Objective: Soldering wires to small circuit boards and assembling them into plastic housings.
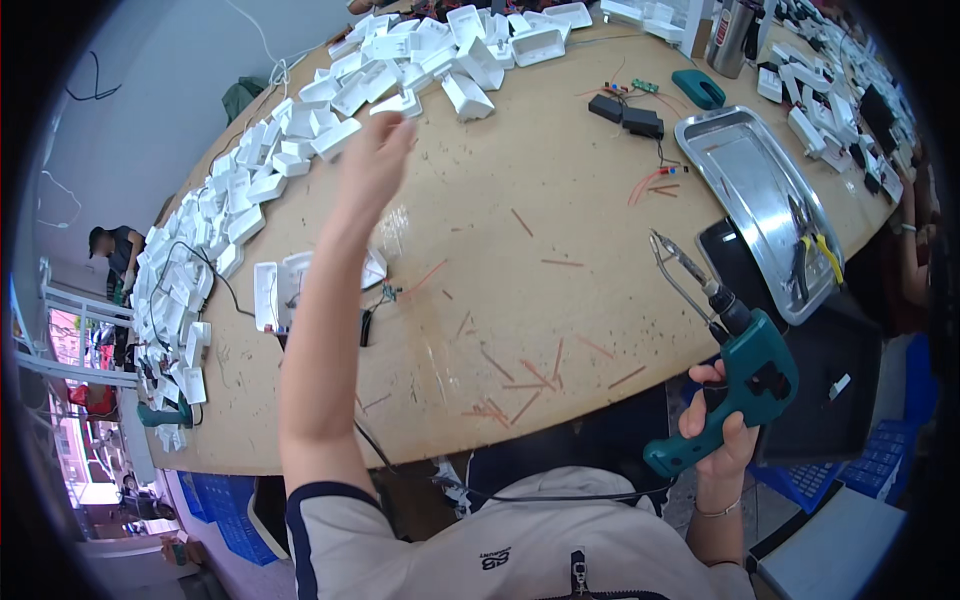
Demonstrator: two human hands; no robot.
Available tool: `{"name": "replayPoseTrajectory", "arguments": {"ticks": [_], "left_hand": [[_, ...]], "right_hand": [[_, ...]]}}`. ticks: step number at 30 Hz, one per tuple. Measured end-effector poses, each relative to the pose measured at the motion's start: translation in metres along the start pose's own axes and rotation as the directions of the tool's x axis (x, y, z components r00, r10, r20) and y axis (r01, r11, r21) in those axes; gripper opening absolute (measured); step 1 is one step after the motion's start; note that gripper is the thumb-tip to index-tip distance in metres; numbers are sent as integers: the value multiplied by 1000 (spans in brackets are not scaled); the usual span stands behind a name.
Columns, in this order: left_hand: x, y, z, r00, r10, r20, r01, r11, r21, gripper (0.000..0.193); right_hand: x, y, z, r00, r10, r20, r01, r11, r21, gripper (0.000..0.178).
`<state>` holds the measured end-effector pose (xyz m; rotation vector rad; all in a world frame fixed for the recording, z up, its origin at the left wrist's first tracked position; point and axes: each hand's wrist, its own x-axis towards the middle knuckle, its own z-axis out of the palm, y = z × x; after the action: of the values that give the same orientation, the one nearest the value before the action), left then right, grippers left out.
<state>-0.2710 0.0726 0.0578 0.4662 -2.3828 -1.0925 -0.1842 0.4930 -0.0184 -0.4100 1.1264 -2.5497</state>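
My right hand [722, 425] is closed round the handle of a teal soldering gun [757, 372]. Its metal tip and a curved feed tube point up and left over the table's right side. My left arm stretches far across the table, and my left hand [378, 165] is by the near edge of a heap of white plastic casings [400, 60]. Motion blurs its fingers, so I cannot make out whether it holds anything. Under that forearm lies an opened white casing [266, 295], partly hidden, with a small circuit board [388, 292] and thin red wires beside it.
Thin brown-red strips [530, 380] lie scattered over the wooden table [480, 200]. A metal tray [740, 150] at right holds yellow-handled pliers [828, 258]. Black modules [640, 122] with wires lie left of it. A steel flask [732, 40] stands behind. The gun's black cord [560, 497] crosses my front.
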Motion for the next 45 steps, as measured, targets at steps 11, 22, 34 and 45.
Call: {"name": "replayPoseTrajectory", "arguments": {"ticks": [11,22,34,45], "left_hand": [[131,-62,67,905,-418,77,402,901,166,31],[-82,33,79,830,-337,444,541,679,-496,72],[-156,44,75,931,-100,352,61,991,120,46],[-97,54,79,817,452,357,-509,857,79,21]], "right_hand": [[12,0,-17,995,10,-98,-16,998,-67,65],[12,2,-28,998,28,-61,-28,1000,-2,67],[-15,-9,-21,998,-34,-46,34,999,5,64],[-18,-11,-27,995,-67,-68,67,998,-3,63]]}}
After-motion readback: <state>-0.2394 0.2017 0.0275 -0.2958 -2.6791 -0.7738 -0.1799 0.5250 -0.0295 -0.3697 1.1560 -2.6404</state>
